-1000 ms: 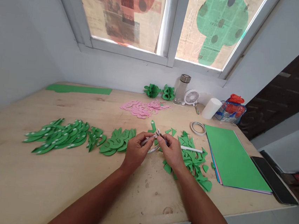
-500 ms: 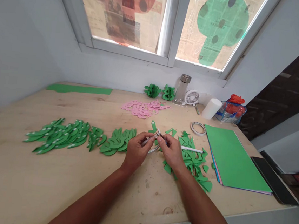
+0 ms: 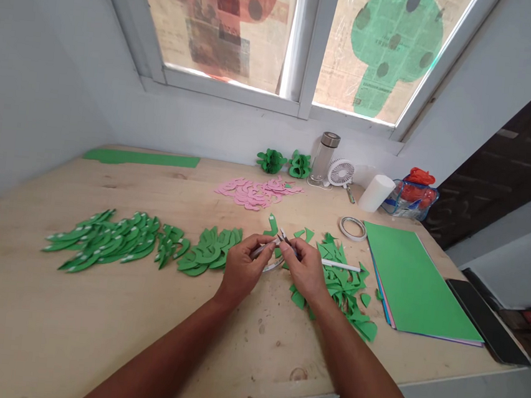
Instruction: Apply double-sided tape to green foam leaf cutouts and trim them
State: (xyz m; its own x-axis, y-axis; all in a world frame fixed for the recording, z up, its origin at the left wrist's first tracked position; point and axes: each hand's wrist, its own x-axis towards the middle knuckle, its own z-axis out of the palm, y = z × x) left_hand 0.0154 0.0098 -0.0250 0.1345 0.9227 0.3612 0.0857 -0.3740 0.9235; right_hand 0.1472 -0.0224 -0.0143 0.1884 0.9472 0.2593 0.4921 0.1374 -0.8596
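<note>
"Now, what change is noted over the last second?"

"Hardly any. Both hands are held in the same spot, fingertips nearly meeting; only a slight drift of the whole view is noticed. From that, one fine bit of handling is judged to be in progress, with nothing set down meanwhile."

"And how are the hands kept?"

"The left hand (image 3: 244,263) is pinched on a roll of tape (image 3: 272,266). The right hand (image 3: 306,268) is closed on a dark tool (image 3: 293,250), perhaps scissors, mostly covered by the fingers. Whether any tape is pulled free cannot be told."

"Where is the roll found?"

"Between the hands, over the middle of the table (image 3: 251,348), with green paper leaves (image 3: 211,253) to the left and green scraps (image 3: 339,287) to the right. Whether it is rested or lifted is not made out."

"Pointing which way?"

"The tool's narrow end is aimed leftward and away from the body, its long axis slanted back into the right hand. No long axis is given to the roll, a ring; its lower curve is bowed towards the body. Just beyond, a green strip (image 3: 272,226) is laid lengthwise, roughly away from the body."
</note>
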